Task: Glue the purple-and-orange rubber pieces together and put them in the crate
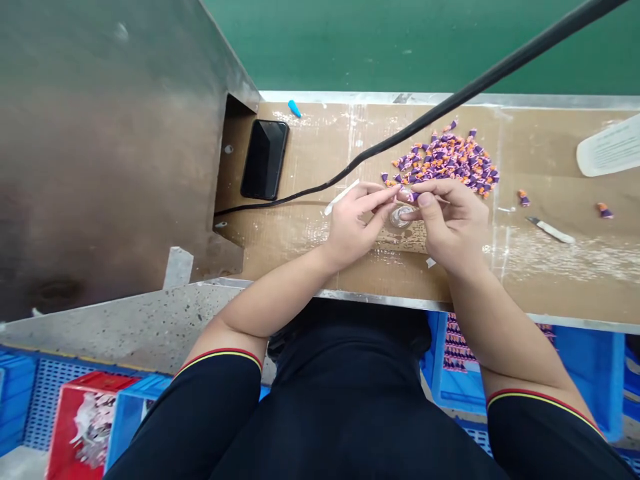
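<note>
The cardboard-covered worktop (pixel 565 280) carries a black smartphone (pixel 264 160), a blue plastic cone (pixel 295 109), a white-handled craft knife (pixel 550 230) and a white printed card (pixel 611 145). A black cable (pixel 440 110) crosses above it. Blue crates (pixel 590 373) and a red box (pixel 83 427) stand below the front edge.

on the cardboard-topped bench (pixel 560 287), a smartphone (pixel 265 160) lies left of the heaped small parts (pixel 443 160), a craft knife (pixel 550 230) right of them

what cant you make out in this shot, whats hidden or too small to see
All from the head view:
The small purple and orange piece: mostly hidden by the left hand and right hand.
The round clear item: partly hidden by both hands.
The white card's print: too small, cut off by the right edge.
The blue crate: partly hidden by the bench edge.
</note>
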`<state>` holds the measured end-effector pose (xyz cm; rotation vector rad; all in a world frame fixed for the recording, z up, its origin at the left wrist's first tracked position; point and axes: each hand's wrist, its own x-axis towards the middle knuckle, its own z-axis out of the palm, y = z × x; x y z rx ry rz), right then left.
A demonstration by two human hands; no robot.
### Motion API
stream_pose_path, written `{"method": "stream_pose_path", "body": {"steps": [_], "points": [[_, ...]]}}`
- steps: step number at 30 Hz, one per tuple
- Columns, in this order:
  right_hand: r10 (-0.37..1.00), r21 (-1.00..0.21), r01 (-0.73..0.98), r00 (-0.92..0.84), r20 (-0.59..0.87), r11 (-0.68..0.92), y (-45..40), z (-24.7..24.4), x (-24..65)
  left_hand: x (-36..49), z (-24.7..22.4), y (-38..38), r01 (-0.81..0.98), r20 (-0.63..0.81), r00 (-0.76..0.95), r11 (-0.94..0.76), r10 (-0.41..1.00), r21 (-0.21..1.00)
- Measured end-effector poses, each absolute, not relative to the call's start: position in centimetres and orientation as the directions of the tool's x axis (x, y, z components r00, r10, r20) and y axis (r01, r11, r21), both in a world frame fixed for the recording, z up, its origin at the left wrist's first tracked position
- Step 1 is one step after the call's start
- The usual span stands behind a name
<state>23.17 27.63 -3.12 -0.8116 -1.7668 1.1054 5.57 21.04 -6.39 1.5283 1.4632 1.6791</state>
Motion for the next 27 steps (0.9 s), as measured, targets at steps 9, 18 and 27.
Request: {"method": "stream_pose_path", "body": {"steps": [9,18,27], "points": [[0.855,-0.995,-0.098,-0.517,0.045,-0.007,28.9,-3.3,24.2,5.0,-5.3,20.7,0.313,0.466,-0.216,-0.391,0.858,0.865],[0.81,-0.997,-0.073,-0.587,0.013,-0.037,30.1,-3.0,24.9,4.1,-6.8,21.1,0.444,0.566,-0.08,-0.479,0.82,0.757],[0.862,-0.973,-0.018,-0.461,0.212,0.229,29.1,-3.4,24.3,6.0,-4.1,20.3,-0.229,0.11,-0.307,-0.185,0.945,0.956]]}}
